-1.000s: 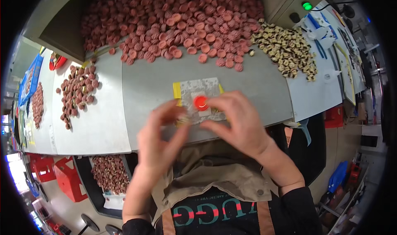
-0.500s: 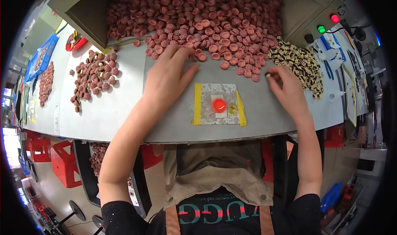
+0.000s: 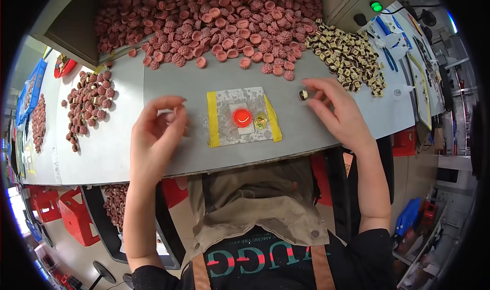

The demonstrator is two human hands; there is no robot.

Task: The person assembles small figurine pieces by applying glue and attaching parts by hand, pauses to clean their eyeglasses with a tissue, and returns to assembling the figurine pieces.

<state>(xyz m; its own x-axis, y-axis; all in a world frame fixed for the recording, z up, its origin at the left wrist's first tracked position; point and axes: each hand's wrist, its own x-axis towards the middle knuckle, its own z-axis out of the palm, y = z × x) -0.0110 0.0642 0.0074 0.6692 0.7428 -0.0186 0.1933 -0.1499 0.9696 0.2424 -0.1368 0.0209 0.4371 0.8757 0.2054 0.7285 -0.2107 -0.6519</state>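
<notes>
My left hand (image 3: pixel 159 132) hovers over the grey table, left of a taped patch (image 3: pixel 224 96). Its thumb and fingers are curled together, slightly blurred; whatever they pinch is hidden. Between the fingertips of my right hand (image 3: pixel 334 109) is a small dark-brown and cream piece (image 3: pixel 303 94), held right of the patch. A glossy red round button or cup (image 3: pixel 242 118) sits on the patch beside a small clear yellowish disc (image 3: pixel 261 120). Beyond my hands lies a big heap of pink, bumpy, raspberry-like hollow cups (image 3: pixel 214 30). A pile of brown-and-cream pieces (image 3: pixel 349 58) lies beyond my right hand.
At the left lies a group of pink cups with cream-and-brown parts (image 3: pixel 89 101). Further left are a blue tray (image 3: pixel 31 93) and a red dish (image 3: pixel 65 65). A beige housing with red and green lights (image 3: pixel 376 6) rises at the back right, near blue-handled pliers (image 3: pixel 390 59).
My left hand has drawn back from the pink heap toward the table's near left, its fingers curling in. My right hand has moved slightly nearer with the brown-and-cream piece. The view has shifted.
</notes>
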